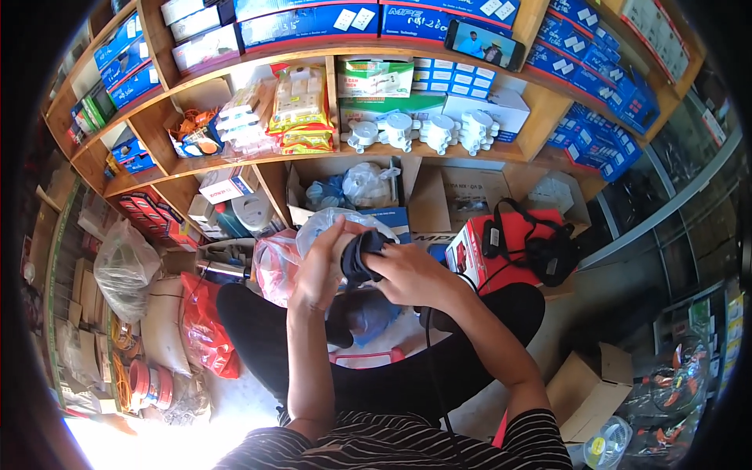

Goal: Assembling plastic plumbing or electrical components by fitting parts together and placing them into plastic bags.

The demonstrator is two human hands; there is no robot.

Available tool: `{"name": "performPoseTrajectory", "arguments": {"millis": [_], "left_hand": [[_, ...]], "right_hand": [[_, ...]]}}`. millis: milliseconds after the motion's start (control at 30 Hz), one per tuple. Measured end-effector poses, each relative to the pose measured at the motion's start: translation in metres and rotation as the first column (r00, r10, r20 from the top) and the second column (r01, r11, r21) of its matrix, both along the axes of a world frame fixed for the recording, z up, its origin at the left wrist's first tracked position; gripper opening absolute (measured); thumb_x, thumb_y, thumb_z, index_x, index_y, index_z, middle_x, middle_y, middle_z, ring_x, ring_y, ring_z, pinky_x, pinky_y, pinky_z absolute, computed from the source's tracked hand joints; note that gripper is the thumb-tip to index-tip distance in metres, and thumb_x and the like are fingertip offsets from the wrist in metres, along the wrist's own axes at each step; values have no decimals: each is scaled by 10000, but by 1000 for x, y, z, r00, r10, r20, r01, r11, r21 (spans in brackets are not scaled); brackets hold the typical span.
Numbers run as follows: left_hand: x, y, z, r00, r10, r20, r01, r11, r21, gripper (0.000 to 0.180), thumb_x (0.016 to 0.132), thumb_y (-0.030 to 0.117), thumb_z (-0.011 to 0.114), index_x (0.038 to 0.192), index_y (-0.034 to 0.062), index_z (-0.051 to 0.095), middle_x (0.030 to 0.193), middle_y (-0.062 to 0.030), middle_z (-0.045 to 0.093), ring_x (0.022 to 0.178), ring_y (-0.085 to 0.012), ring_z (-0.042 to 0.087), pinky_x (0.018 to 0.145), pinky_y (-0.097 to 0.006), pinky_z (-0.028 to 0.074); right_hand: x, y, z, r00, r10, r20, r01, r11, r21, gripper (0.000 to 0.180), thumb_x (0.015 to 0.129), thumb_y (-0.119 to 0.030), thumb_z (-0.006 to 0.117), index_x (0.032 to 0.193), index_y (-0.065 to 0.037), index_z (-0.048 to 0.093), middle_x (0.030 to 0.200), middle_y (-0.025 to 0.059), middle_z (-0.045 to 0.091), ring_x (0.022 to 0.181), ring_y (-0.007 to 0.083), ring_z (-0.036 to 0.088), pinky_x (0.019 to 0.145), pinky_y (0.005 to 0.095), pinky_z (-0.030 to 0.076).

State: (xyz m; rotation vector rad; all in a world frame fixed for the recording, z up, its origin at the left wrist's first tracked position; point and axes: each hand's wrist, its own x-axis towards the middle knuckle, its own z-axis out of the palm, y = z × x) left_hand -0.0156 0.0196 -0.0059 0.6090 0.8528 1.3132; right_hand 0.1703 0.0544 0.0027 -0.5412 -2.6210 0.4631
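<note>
My left hand (317, 266) is raised in front of me, its fingers wrapped round a pale object mostly hidden behind them. Bunched against that object is a dark navy cloth (360, 257). Pressing in from the other side, my right hand (411, 274) grips the cloth with bent fingers. The two hands are close together above my crossed legs. Just beyond them lies a clear plastic bag (333, 223), with a pink plastic bag (276, 266) to its left.
Wooden shelves ahead hold boxes, packets and several white round junction boxes (398, 131). A phone (486, 45) leans on the upper shelf. To the right, a red box (501, 243) bears black straps. A red bag (207, 325) and an open carton (591, 392) flank my legs.
</note>
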Motion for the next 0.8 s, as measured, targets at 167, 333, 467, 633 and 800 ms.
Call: {"name": "performPoseTrajectory", "arguments": {"millis": [167, 333, 467, 633, 800], "left_hand": [[14, 2, 10, 998, 33, 51, -36, 997, 63, 422, 1062, 401, 489, 1172, 35, 667, 1114, -68, 709, 1041, -161, 675, 903, -307, 522], [16, -4, 9, 975, 29, -219, 77, 886, 457, 653, 1022, 545, 521, 1480, 88, 431, 1402, -91, 523, 1213, -181, 552, 952, -313, 463], [22, -6, 11, 743, 235, -627, 154, 851, 502, 603, 1056, 484, 517, 1456, 42, 424, 1226, -83, 554, 1040, -126, 551, 852, -253, 469], [23, -5, -3, 877, 229, -422, -29, 902, 430, 638, 1055, 594, 400, 1255, 8, 553, 945, -69, 629, 669, -125, 598, 549, -258, 478], [10, -12, 4, 976, 127, -177, -102, 985, 142, 609, 1064, 571, 382, 1114, 18, 633, 765, -45, 646, 594, -122, 603, 499, -254, 472]], "right_hand": [[1, -2, 1, 975, -129, -183, 143, 987, 68, 437, 745, -172, 841, 1086, -7, 623, 963, 176, 659, 844, 412, 671, 752, 473, 550], [7, 11, 6, 871, -214, -442, 127, 968, -218, 386, 794, -215, 834, 1078, -16, 666, 907, 169, 704, 810, 349, 703, 715, 403, 545], [13, 11, 12, 888, -249, -386, 55, 891, -450, 344, 880, -253, 812, 1086, -10, 683, 903, 51, 696, 831, 126, 663, 739, 326, 524], [10, 9, 5, 891, -262, -372, -135, 629, -766, 384, 945, -378, 756, 1094, -36, 665, 866, -28, 651, 765, 60, 571, 659, 253, 455], [24, 1, 21, 816, -328, -476, -257, 531, -807, 338, 967, -352, 728, 1090, -41, 677, 858, -55, 632, 765, 50, 529, 670, 242, 430]]}}
